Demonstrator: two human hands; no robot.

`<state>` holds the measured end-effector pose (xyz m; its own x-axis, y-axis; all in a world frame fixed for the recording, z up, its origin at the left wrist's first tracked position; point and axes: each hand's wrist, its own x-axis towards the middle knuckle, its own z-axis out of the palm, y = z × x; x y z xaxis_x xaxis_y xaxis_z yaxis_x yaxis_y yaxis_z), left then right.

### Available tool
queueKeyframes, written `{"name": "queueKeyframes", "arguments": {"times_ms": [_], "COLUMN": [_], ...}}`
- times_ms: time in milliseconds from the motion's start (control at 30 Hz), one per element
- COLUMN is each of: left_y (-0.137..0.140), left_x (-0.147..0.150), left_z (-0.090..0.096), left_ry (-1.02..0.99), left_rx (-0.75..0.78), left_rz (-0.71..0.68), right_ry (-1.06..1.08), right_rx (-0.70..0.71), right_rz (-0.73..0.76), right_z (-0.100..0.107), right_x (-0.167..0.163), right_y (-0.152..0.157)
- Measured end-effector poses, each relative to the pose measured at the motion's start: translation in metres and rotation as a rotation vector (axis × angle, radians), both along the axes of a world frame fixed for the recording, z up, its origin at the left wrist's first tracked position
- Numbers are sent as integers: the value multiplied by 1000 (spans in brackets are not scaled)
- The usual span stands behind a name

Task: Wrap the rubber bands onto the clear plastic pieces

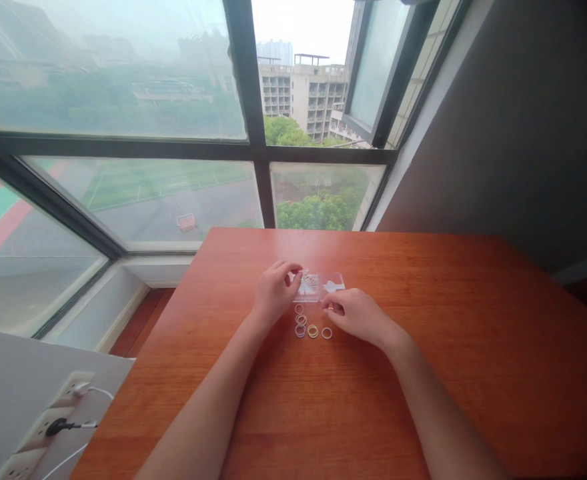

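A small clear plastic box (305,298) lies opened out on the table, several rings inside its left half and a white patch on its lid (332,287). At the box's left edge, my left hand (276,291) has thumb and fingers closed round the side. My right hand (357,315) is just below the lid, its fingertips pinched together; whatever they hold is too small to make out. Between the hands and nearer to me, several pale pink and lilac rings (300,320) form a column. Yellow rings (313,331) and a single pale ring (327,333) lie beside its lower end.
The reddish-brown wooden table (473,347) extends to both sides, its far edge close to framed windows (261,155). Down at the left, plugs and cables sit in wall sockets (48,427). A dark grey wall (513,133) rises on the right.
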<state>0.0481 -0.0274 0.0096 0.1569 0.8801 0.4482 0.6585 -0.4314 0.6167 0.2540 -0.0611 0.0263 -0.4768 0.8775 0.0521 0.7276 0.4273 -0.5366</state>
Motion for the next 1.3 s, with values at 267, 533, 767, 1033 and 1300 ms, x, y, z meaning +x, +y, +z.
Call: {"name": "queueKeyframes", "arguments": {"times_ms": [267,533,767,1033,1300], "left_y": [-4,-4,-7,-16,-20], "left_x": [-4,-5,-1,15,18], "left_z": [4,6,5,12,17], "left_ry": [-26,-52,-82,-218,-244], "left_rx": [-25,-33,-76,-201,-278], "left_rz": [-18,-37,-91,-210,-268], "right_ry": [-223,-248,58,255,291], "right_rx": [-94,-55,113,287,283], "right_rz": [113,64,-112,-273,-259], "right_z": [5,3,0,-4,-2], "right_x": [0,-5,-4,-6,-7], "right_y": [-8,-9,2,4,3]}}
